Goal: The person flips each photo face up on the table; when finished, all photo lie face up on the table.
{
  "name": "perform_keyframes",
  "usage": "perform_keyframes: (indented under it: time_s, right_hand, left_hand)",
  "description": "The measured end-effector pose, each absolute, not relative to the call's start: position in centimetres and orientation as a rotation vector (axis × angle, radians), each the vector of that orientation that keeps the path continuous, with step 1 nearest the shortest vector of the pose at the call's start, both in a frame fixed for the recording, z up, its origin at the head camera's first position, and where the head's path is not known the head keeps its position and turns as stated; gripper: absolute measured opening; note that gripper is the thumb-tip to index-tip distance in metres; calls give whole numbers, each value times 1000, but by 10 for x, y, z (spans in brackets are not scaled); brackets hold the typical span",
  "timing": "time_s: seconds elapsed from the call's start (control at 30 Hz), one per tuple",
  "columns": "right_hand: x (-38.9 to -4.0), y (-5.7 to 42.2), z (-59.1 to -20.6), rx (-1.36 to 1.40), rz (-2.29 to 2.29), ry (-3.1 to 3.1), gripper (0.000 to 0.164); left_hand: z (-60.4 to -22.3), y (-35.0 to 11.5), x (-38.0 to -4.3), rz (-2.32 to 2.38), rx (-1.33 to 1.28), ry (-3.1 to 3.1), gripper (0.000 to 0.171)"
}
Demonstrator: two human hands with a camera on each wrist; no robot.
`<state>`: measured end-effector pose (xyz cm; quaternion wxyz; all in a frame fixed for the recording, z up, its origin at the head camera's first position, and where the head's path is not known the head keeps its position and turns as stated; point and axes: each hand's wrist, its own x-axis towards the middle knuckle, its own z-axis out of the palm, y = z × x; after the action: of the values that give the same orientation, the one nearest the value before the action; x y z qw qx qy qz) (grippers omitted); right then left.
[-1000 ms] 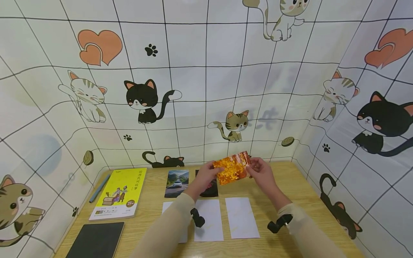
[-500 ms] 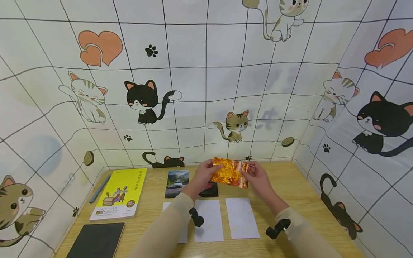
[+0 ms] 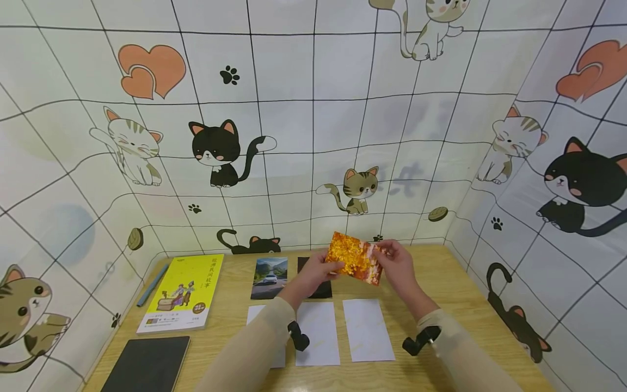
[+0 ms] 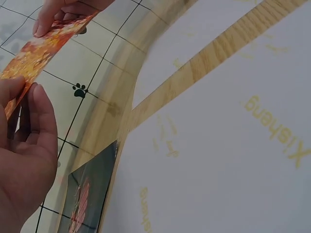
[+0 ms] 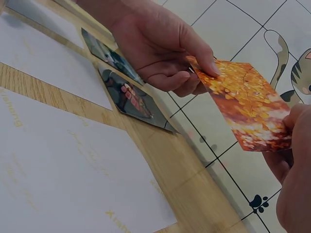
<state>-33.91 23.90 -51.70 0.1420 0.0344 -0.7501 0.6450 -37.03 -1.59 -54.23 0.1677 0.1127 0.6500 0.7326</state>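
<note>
A glossy photo (image 3: 354,258) of orange and yellow leaves is held up above the far side of the table. My left hand (image 3: 312,276) pinches its left end, thumb on the front; the right wrist view shows this left hand (image 5: 160,46) clearly. The other end is gripped by my right hand (image 3: 398,268). Below the left hand lies a dark photo (image 5: 131,99) with a pink subject, partly hidden in the head view. Left of it is a photo of a white car on a road (image 3: 269,279).
Three white sheets lie face down in front: one right (image 3: 368,330), one middle (image 3: 317,335), one left (image 3: 266,348) partly under the sleeve. At left are a yellow book (image 3: 182,294), a blue pen (image 3: 152,285) and a black notebook (image 3: 146,363). A cat-print curtain (image 3: 313,120) surrounds the wooden table (image 3: 426,288).
The leaf photo has tilted from right end up to right end down. Both hands have kept hold of it and shifted slightly. Things on the table have not moved.
</note>
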Motion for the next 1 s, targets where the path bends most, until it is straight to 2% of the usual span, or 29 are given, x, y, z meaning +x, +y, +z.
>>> perform_keyframes:
  time_s: [0.37, 0.7, 1.0]
  right_hand:
    - [-326, 231, -528, 133, 2052, -2139, 23]
    - [-315, 221, -541, 214, 2041, -2255, 22]
    - [-330, 230, -529, 303, 1874, -2307, 50]
  left_hand:
    - [-532, -15, -374, 2251, 191, 1868, 47]
    - [-530, -20, -379, 2250, 242, 1929, 37]
    - [-532, -13, -373, 2171, 268, 1958, 27]
